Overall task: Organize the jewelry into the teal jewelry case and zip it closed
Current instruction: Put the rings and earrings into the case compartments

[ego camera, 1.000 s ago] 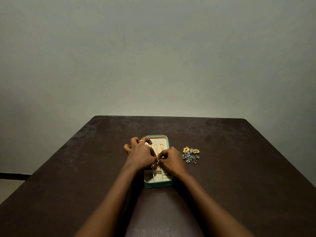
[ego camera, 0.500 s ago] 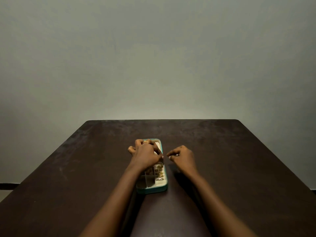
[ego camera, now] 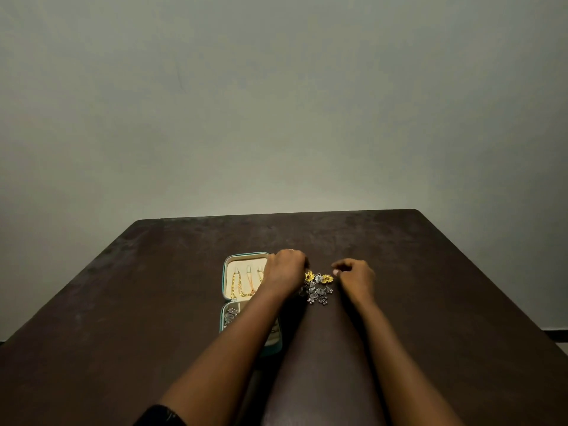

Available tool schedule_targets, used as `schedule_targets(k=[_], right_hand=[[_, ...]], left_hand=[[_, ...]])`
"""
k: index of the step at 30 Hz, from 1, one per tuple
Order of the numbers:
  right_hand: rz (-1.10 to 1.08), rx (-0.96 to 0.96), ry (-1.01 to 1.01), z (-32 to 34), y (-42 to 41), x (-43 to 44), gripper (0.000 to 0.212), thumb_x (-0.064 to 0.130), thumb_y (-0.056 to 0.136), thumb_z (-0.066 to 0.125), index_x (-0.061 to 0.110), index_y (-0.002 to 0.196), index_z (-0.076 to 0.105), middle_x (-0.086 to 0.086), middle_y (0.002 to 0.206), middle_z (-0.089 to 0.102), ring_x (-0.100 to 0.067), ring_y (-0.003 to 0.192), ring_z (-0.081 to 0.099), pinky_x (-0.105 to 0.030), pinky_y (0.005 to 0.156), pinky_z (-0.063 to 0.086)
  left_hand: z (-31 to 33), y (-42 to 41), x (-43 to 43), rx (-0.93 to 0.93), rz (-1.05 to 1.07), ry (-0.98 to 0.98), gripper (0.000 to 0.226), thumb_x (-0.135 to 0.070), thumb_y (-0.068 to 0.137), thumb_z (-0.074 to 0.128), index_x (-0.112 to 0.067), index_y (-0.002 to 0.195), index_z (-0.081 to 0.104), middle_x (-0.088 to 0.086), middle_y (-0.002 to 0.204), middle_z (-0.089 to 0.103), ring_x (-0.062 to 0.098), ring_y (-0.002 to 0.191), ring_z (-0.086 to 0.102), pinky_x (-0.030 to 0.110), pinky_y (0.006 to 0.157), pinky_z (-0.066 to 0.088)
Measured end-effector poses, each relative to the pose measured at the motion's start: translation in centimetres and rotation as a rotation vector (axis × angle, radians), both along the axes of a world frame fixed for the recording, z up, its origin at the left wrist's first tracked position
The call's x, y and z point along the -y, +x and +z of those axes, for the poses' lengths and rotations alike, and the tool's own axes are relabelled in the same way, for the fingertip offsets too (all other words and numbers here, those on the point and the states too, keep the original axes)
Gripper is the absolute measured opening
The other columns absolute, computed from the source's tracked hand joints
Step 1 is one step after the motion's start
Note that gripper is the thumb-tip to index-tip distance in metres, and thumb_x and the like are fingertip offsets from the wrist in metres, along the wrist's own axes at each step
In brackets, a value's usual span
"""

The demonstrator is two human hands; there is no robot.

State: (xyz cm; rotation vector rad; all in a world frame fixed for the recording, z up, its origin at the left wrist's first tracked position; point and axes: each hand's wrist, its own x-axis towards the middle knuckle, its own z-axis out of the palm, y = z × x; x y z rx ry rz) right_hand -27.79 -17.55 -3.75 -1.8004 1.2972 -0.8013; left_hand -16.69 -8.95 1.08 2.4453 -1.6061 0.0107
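Observation:
The teal jewelry case (ego camera: 228, 302) lies open on the dark table. Gold chains (ego camera: 242, 282) hang in its cream lid, and a silver piece (ego camera: 232, 313) sits in a compartment of the lower tray. To the right of the case lies a loose pile of silver jewelry (ego camera: 318, 292) with two yellow flower pieces (ego camera: 327, 278). My left hand (ego camera: 284, 272) crosses over the case's right side, its curled fingertips at the pile's left edge, hidden from view. My right hand (ego camera: 356, 276) hovers just right of the pile with loosely curled fingers, holding nothing that I can see.
The dark brown table (ego camera: 430, 302) ends at a far edge near a plain grey wall (ego camera: 276, 118). My left forearm covers much of the case's lower tray.
Both hands have left the case's middle and moved right to the loose jewelry pile. The lid with its chains is now uncovered.

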Motion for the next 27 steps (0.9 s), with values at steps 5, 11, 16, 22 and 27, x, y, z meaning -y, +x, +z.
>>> schedule_targets(k=[5, 11, 16, 22, 27], right_hand=[[0.07, -0.021, -0.064, -1.4, 0.5, -0.1, 0.022, 0.009, 0.08, 0.067, 0.012, 0.102, 0.072, -0.006, 0.107, 0.071, -0.02, 0.103, 0.064, -0.025, 0.088, 0.045], [0.162, -0.125, -0.163, -1.5, 1.1, 0.3, 0.022, 0.014, 0.077, 0.073, 0.012, 0.099, 0.073, -0.01, 0.101, 0.066, -0.021, 0.094, 0.062, -0.017, 0.073, 0.036], [0.164, -0.152, -0.212, -1.9, 1.3, 0.5, 0.013, 0.014, 0.08, 0.069, 0.008, 0.091, 0.072, -0.013, 0.098, 0.061, -0.025, 0.093, 0.058, -0.021, 0.069, 0.033], [0.131, -0.051, -0.193, -2.2, 1.1, 0.9, 0.007, 0.01, 0.079, 0.068, 0.005, 0.084, 0.071, -0.009, 0.097, 0.058, -0.02, 0.088, 0.055, -0.02, 0.072, 0.033], [0.067, 0.24, 0.062, -2.3, 0.4, 1.4, 0.018, 0.013, 0.075, 0.069, 0.024, 0.061, 0.066, 0.001, 0.067, 0.066, -0.018, 0.068, 0.061, -0.036, 0.071, 0.051]], left_hand=[[-0.4, 0.8, 1.4, -0.085, 0.047, 0.059, 0.029, -0.014, 0.089, 0.053, -0.018, 0.115, 0.067, 0.015, 0.118, 0.064, 0.036, 0.108, 0.061, 0.037, 0.086, 0.048], [-0.6, 1.2, 2.7, -0.113, 0.053, 0.056, 0.024, -0.019, 0.088, 0.06, -0.017, 0.11, 0.069, 0.015, 0.115, 0.063, 0.035, 0.105, 0.062, 0.037, 0.087, 0.049], [-1.1, 0.8, 3.4, -0.084, 0.068, 0.089, 0.026, -0.018, 0.089, 0.057, -0.013, 0.113, 0.067, 0.019, 0.116, 0.062, 0.038, 0.106, 0.06, 0.038, 0.085, 0.048], [-1.4, 0.6, 4.1, -0.054, 0.079, 0.112, 0.029, -0.016, 0.092, 0.054, -0.011, 0.119, 0.061, 0.019, 0.121, 0.058, 0.038, 0.111, 0.058, 0.039, 0.087, 0.047], [-1.3, 0.5, 4.1, -0.046, 0.088, 0.135, 0.03, -0.015, 0.091, 0.054, -0.008, 0.119, 0.061, 0.019, 0.12, 0.059, 0.039, 0.11, 0.058, 0.039, 0.088, 0.047]])
